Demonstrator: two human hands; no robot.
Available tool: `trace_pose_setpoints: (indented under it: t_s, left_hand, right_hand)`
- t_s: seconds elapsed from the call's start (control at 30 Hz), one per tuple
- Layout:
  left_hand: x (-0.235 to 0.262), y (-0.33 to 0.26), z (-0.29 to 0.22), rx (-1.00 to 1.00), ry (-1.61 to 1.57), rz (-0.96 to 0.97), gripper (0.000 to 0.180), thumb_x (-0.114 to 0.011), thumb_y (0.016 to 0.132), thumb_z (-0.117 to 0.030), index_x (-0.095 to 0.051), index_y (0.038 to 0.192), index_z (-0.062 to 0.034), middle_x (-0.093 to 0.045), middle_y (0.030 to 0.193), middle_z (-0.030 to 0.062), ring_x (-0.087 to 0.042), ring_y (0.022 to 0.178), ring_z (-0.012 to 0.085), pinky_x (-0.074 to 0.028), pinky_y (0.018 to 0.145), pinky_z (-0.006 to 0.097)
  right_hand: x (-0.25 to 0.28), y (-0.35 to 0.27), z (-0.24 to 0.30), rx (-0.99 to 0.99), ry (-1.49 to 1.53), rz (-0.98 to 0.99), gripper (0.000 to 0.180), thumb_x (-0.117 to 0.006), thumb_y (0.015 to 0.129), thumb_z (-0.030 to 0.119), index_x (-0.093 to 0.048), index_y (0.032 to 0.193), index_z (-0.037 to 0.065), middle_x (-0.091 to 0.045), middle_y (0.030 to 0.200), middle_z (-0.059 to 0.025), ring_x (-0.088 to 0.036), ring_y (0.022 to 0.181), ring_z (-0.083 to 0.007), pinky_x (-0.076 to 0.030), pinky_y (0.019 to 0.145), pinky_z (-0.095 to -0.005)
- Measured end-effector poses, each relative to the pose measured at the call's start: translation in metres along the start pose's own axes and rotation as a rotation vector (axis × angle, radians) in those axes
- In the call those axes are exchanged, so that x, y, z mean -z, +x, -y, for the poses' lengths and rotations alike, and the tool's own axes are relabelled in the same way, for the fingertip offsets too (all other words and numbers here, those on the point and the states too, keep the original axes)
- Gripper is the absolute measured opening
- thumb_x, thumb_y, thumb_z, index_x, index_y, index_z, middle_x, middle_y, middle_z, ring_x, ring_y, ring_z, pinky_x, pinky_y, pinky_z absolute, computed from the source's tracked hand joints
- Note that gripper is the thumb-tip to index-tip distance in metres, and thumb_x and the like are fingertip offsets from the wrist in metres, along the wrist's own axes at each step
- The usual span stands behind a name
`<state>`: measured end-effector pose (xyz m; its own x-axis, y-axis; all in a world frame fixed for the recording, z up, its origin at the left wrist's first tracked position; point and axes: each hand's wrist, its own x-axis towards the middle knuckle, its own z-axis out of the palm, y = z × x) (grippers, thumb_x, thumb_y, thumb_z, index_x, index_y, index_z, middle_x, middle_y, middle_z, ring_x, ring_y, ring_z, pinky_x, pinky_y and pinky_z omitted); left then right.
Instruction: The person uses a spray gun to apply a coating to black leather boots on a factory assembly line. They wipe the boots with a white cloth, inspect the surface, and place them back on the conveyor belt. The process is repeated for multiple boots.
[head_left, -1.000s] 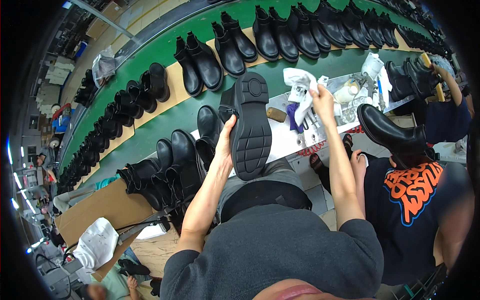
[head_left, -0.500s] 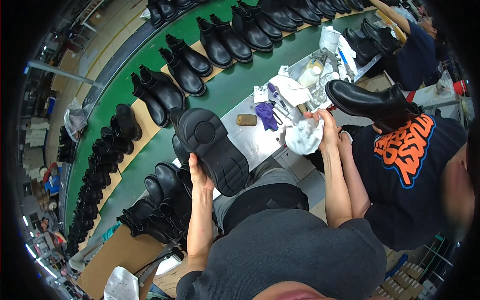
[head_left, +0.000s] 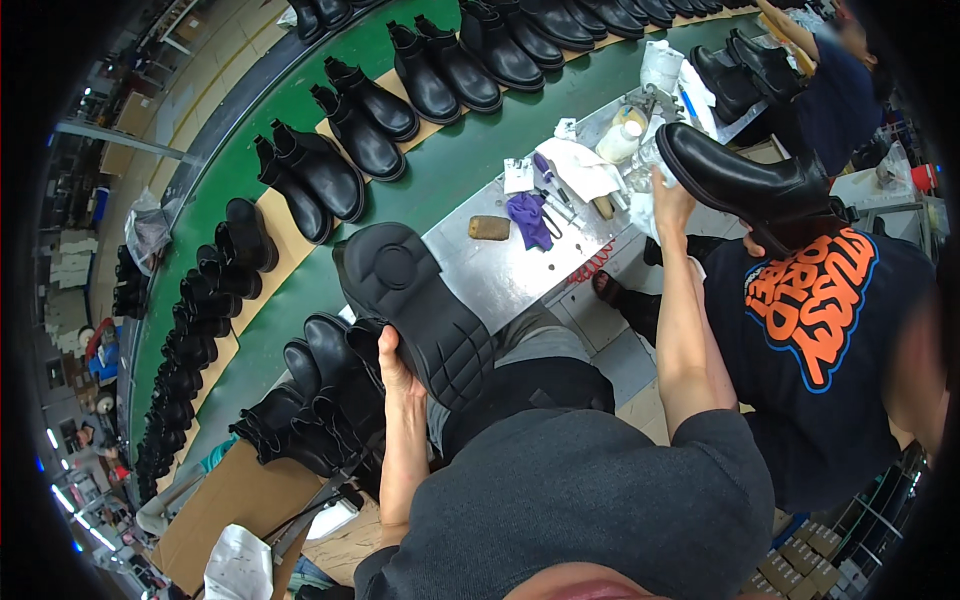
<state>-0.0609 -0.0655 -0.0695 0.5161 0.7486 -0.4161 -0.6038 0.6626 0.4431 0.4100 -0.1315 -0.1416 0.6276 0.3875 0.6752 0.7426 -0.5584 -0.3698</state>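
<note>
My left hand is closed around a black boot, its ridged rubber sole turned up. My right hand is stretched out over the right part of the metal work table. It is closed on a white cloth, most of which is hidden behind the fingers. Right beside that hand is the toe of another black boot, held up by a person on my right. A white-capped bottle stands beyond my right hand.
A purple cloth, a brown block and several tools lie on the metal table. Rows of black boots line the green conveyor. More boots stand at my left, by a cardboard sheet.
My right hand has moved away from me with the white cloth, toward the bottles. The boot in my left hand has shifted slightly left and down.
</note>
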Motion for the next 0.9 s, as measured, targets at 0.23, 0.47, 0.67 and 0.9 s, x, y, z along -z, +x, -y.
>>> trace_pose_setpoints:
  t_s: [0.23,0.47,0.67,0.9]
  left_hand:
    - [-0.033,0.000,-0.003,-0.024,0.384,-0.215,0.051,-0.072,0.083,-0.014,-0.049,0.125,0.0042,-0.061,0.115,0.0164,-0.065,0.097,0.0244,-0.055,0.083,0.036]
    - [-0.045,0.015,0.015,-0.091,0.568,-0.376,0.059,-0.080,0.076,-0.012,-0.049,0.123,0.0033,-0.063,0.109,0.0145,-0.064,0.093,0.0209,-0.054,0.080,0.033]
    - [-0.055,0.015,0.012,-0.062,0.525,-0.425,0.063,-0.081,0.076,-0.014,-0.045,0.124,0.0036,-0.062,0.110,0.0147,-0.064,0.094,0.0208,-0.054,0.082,0.033]
    - [-0.050,0.011,0.015,-0.181,0.607,-0.414,0.064,-0.082,0.075,-0.013,-0.044,0.124,0.0049,-0.061,0.111,0.0150,-0.062,0.098,0.0214,-0.052,0.086,0.033]
  right_hand:
    - [-0.024,-0.097,-0.090,-1.435,1.457,-0.067,0.044,-0.069,0.086,0.023,-0.057,0.119,-0.003,-0.063,0.116,-0.0128,-0.065,0.097,-0.0282,-0.054,0.085,-0.0426]
    - [0.020,-0.027,-0.015,-0.377,0.185,-0.179,0.051,-0.077,0.081,0.026,-0.058,0.110,-0.011,-0.067,0.098,-0.0219,-0.066,0.090,-0.0313,-0.050,0.080,-0.0421]
    - [0.006,-0.001,0.003,0.241,0.076,0.048,0.041,-0.076,0.080,0.022,-0.060,0.106,-0.005,-0.061,0.110,-0.0231,-0.060,0.099,-0.0384,-0.047,0.081,-0.0432]
    - [0.087,-0.060,0.157,0.600,0.570,0.415,0.034,-0.071,0.067,-0.002,-0.068,0.099,0.009,-0.058,0.100,-0.0113,-0.059,0.085,-0.0256,-0.049,0.068,-0.0358]
